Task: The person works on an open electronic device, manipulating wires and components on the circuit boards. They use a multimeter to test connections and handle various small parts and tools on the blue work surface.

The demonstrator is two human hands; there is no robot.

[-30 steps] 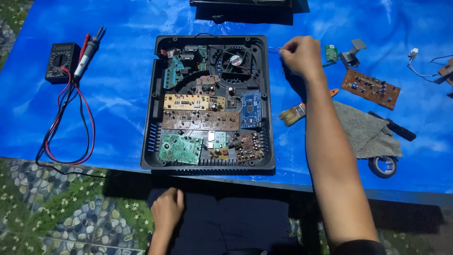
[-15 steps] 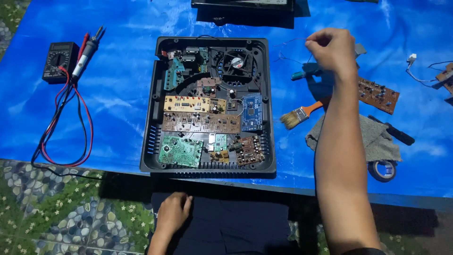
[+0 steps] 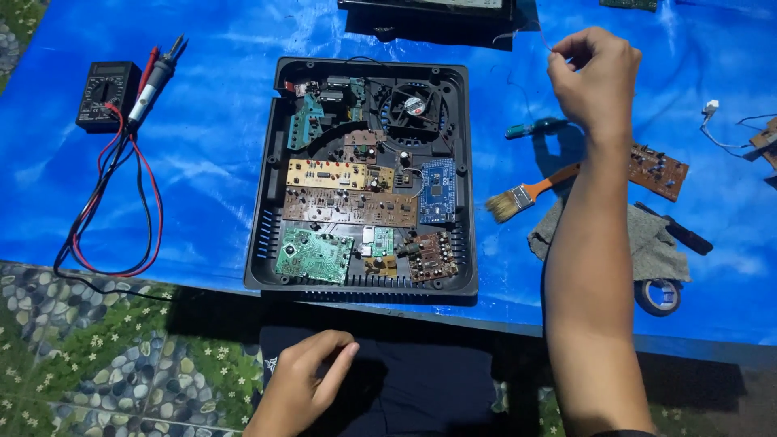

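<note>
My right hand (image 3: pixel 595 77) is lifted over the blue tarp (image 3: pixel 210 162), right of an open black plastic case (image 3: pixel 267 210). Its thumb and fingers pinch what looks like a thin wire (image 3: pixel 541 32). The case holds several circuit boards, among them a blue board (image 3: pixel 439 191) and a green board (image 3: pixel 312 256), plus a small fan (image 3: pixel 413 105). My forearm crosses over a paintbrush (image 3: pixel 522 197) and a grey cloth (image 3: pixel 647 243). My left hand (image 3: pixel 303 380) rests on dark fabric near the table's front edge, fingers loosely apart, holding nothing.
A black multimeter (image 3: pixel 107 95) with red and black leads (image 3: pixel 121 202) lies at the left. A teal-handled screwdriver (image 3: pixel 534 128), a brown circuit board (image 3: pixel 660 171), a black tool (image 3: pixel 678 230) and a tape roll (image 3: pixel 657 296) lie at the right. A black device (image 3: pixel 429 12) sits at the back.
My right hand has moved from the case's top right corner to the right and slightly up, lifting off the tarp. My left hand has stayed on the dark fabric.
</note>
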